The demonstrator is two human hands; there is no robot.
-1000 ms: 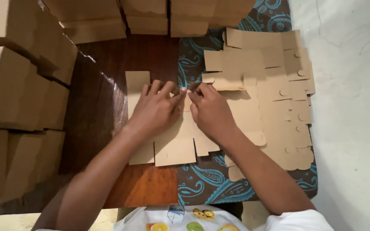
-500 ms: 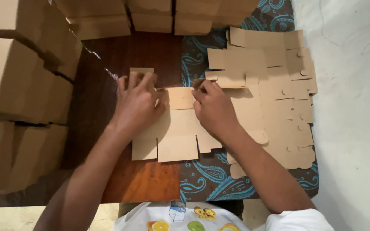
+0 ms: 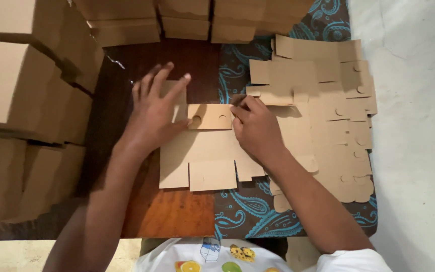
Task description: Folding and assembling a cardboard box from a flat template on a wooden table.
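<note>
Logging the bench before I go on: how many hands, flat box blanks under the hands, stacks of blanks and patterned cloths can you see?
Hands: 2, left hand and right hand
Flat blank being pressed: 1
Stack of blanks: 1
Patterned cloth: 1
Total: 5

— What sits around the wooden bench?
— Assembled cardboard boxes stacked left and behind, a blue paisley cloth, and a pile of flat cutouts right.
</note>
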